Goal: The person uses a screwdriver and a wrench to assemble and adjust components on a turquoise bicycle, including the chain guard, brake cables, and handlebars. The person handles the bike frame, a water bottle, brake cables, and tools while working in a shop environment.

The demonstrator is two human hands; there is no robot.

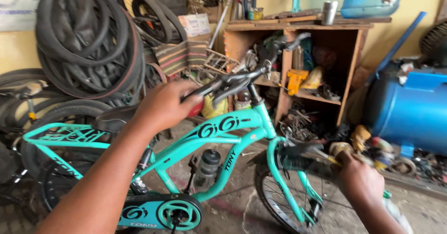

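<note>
While the left hand (163,106) is closed around the near grip of the handlebar (228,82), the right hand (358,180) is clenched on a yellow-handled tool (333,160) held against the front fork (284,169) of one teal bicycle (219,141), which stands on the workshop floor with one black bottle (207,166) in its frame. Behind it hang several black tyres (88,38); one wooden shelf unit (321,61) and one blue tank (412,108) stand to the right.

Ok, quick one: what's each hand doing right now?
Left hand: closed around the near handlebar grip of the teal bicycle.
Right hand: closed on a yellow-handled tool by the front wheel.
</note>
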